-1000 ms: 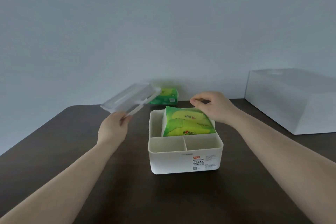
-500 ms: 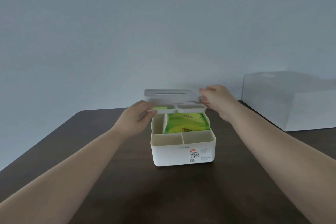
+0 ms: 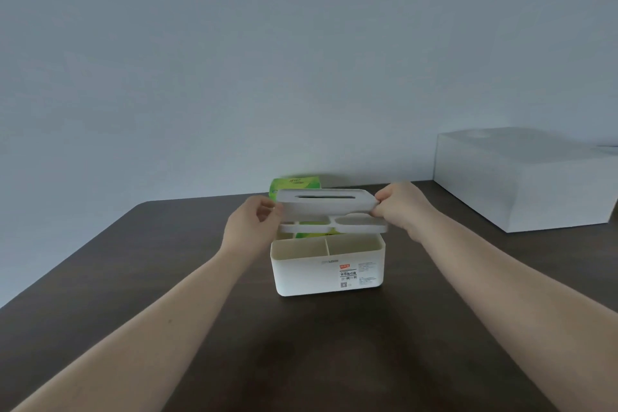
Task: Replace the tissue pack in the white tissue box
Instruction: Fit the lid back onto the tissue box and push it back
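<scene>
The white tissue box [image 3: 327, 273] stands in the middle of the dark table [image 3: 133, 278], open at the top, with two small front compartments. Just above it hovers its white slotted lid [image 3: 326, 209], roughly level. My left hand [image 3: 252, 221] grips the lid's left end and my right hand [image 3: 399, 206] pinches its right end. A green tissue pack [image 3: 309, 233] sits in the box's rear section, mostly hidden under the lid. A second green tissue pack [image 3: 296, 183] lies behind, near the wall.
A large white box [image 3: 521, 177] sits at the table's back right. The table's left edge runs diagonally from the near left toward the pale wall behind.
My left hand brought the lid from the left to above the box. My right hand left the green pack and took the lid's right end; the lid now sits lower over the opening.
</scene>
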### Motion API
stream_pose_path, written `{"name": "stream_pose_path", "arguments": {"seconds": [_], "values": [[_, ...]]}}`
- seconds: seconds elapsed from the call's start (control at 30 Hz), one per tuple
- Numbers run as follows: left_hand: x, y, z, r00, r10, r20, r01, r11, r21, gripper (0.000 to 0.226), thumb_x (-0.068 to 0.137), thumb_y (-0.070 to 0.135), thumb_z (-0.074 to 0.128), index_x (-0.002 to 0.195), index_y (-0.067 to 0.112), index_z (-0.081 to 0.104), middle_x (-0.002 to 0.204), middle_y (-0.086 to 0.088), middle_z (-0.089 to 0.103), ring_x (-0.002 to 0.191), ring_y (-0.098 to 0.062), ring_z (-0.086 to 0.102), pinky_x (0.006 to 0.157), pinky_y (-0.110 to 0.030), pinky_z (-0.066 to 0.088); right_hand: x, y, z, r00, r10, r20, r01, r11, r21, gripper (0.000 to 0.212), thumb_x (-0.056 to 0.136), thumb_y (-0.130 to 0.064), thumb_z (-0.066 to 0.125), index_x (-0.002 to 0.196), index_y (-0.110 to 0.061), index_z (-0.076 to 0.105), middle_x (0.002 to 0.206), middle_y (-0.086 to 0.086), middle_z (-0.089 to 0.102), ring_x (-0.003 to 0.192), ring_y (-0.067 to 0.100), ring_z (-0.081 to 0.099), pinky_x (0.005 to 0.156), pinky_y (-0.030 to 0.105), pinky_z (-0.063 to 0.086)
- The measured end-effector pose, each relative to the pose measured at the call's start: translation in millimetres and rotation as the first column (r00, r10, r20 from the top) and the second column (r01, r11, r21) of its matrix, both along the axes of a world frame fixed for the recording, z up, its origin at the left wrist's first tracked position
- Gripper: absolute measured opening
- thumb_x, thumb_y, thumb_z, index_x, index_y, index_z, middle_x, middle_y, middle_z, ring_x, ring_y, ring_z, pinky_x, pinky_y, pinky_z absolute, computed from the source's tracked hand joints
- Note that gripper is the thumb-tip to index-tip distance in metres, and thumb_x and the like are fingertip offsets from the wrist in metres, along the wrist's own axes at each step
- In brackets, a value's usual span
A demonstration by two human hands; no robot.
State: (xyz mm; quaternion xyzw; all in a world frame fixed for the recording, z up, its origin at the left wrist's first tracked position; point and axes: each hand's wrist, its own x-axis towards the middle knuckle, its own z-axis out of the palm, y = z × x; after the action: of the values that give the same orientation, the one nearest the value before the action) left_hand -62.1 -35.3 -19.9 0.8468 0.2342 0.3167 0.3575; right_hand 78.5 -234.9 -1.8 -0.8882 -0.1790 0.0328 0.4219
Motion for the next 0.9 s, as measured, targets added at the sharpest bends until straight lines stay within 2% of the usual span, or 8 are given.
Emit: {"name": "stream_pose_path", "arguments": {"seconds": [0.1, 0.2, 0.3, 0.43, 0.53, 0.63, 0.8, 0.9], "values": [[4, 4, -1, 0.995, 0.096, -0.004, -0.096, 0.993, -0.064, 0.041, 0.088, 0.045, 0.05, 0.115, 0.017, 0.063, 0.101, -0.002, 0.071, 0.102, -0.022, 0.064, 0.078, -0.032, 0.047, -3, 0, -2, 1.0, 0.004, 0.015, -0.004, 1.0, 0.013, 0.039, 0.071, -0.008, 0.068, 0.105, 0.01, 0.064, 0.094, 0.03, 0.067, 0.088, 0.044, 0.063, 0.073, 0.045, 0.054], [9, 4, -1, 0.993, 0.109, -0.04, -0.112, 0.99, -0.091, 0.045, 0.087, 0.052, 0.048, 0.099, 0.016, 0.07, 0.084, -0.004, 0.073, 0.087, -0.022, 0.067, 0.072, -0.032, 0.049, -8, 1, -2, 0.999, 0.029, 0.03, -0.03, 0.999, 0.033, 0.046, 0.076, -0.021, 0.074, 0.11, 0.009, 0.064, 0.118, 0.027, 0.064, 0.111, 0.041, 0.059, 0.093, 0.053, 0.049], [12, -2, 0, 0.981, 0.128, -0.149, -0.134, 0.99, -0.032, 0.041, 0.089, 0.047, 0.049, 0.071, 0.014, 0.067, 0.057, 0.002, 0.061, 0.065, -0.021, 0.057, 0.054, -0.026, 0.039, -8, 4, -5, 0.997, 0.034, 0.073, -0.037, 0.999, 0.038, 0.052, 0.077, -0.035, 0.072, 0.104, 0.009, 0.066, 0.111, 0.028, 0.066, 0.103, 0.041, 0.062, 0.088, 0.049, 0.051], [16, 2, -2, 0.977, 0.152, -0.152, -0.166, 0.982, -0.087, 0.027, 0.085, 0.039, 0.055, 0.076, 0.015, 0.066, 0.064, 0.004, 0.059, 0.068, -0.021, 0.056, 0.053, -0.025, 0.038, -9, 6, -8, 0.993, 0.089, 0.078, -0.087, 0.996, -0.02, 0.049, 0.078, -0.045, 0.069, 0.071, 0.003, 0.06, 0.066, 0.013, 0.05, 0.063, 0.025, 0.051, 0.06, 0.034, 0.039], [23, 1, -3, 0.979, 0.13, -0.157, -0.155, 0.975, -0.158, 0.017, 0.08, 0.029, 0.053, 0.072, 0.014, 0.052, 0.069, 0.002, 0.053, 0.063, -0.018, 0.046, 0.056, -0.028, 0.035, -7, 6, -9, 0.988, 0.119, 0.095, -0.116, 0.993, -0.039, 0.054, 0.078, -0.049, 0.069, 0.083, 0.005, 0.064, 0.073, 0.018, 0.053, 0.072, 0.028, 0.056, 0.066, 0.035, 0.042], [29, 0, -5, 0.987, 0.106, -0.12, -0.133, 0.962, -0.24, 0.019, 0.079, 0.023, 0.051, 0.066, 0.015, 0.04, 0.068, 0.001, 0.046, 0.062, -0.02, 0.04, 0.059, -0.029, 0.033, -7, 3, -3, 0.985, 0.147, 0.089, -0.138, 0.985, -0.103, 0.048, 0.078, -0.051, 0.068, 0.065, -0.007, 0.055, 0.063, 0.009, 0.04, 0.065, 0.025, 0.044, 0.06, 0.034, 0.031], [32, 5, -6, 0.981, 0.167, -0.1, -0.181, 0.971, -0.155, 0.018, 0.078, 0.02, 0.054, 0.065, 0.015, 0.042, 0.064, 0.002, 0.045, 0.06, -0.02, 0.041, 0.053, -0.027, 0.032, 1, 7, -5, 0.982, 0.09, 0.164, -0.076, 0.993, -0.09, 0.049, 0.083, -0.042, 0.066, 0.089, 0.007, 0.071, 0.091, 0.023, 0.072, 0.087, 0.038, 0.066, 0.079, 0.041, 0.052], [32, 4, -10, 0.978, 0.208, -0.034, -0.211, 0.957, -0.199, 0.013, 0.076, 0.018, 0.057, 0.083, 0.013, 0.046, 0.074, 0.004, 0.049, 0.064, -0.017, 0.045, 0.056, -0.029, 0.036, 3, 11, -9, 0.979, 0.022, 0.203, -0.004, 0.996, -0.091, 0.042, 0.085, -0.022, 0.061, 0.049, -0.009, 0.043, 0.047, 0.006, 0.036, 0.051, 0.026, 0.036, 0.05, 0.033, 0.028]]}}
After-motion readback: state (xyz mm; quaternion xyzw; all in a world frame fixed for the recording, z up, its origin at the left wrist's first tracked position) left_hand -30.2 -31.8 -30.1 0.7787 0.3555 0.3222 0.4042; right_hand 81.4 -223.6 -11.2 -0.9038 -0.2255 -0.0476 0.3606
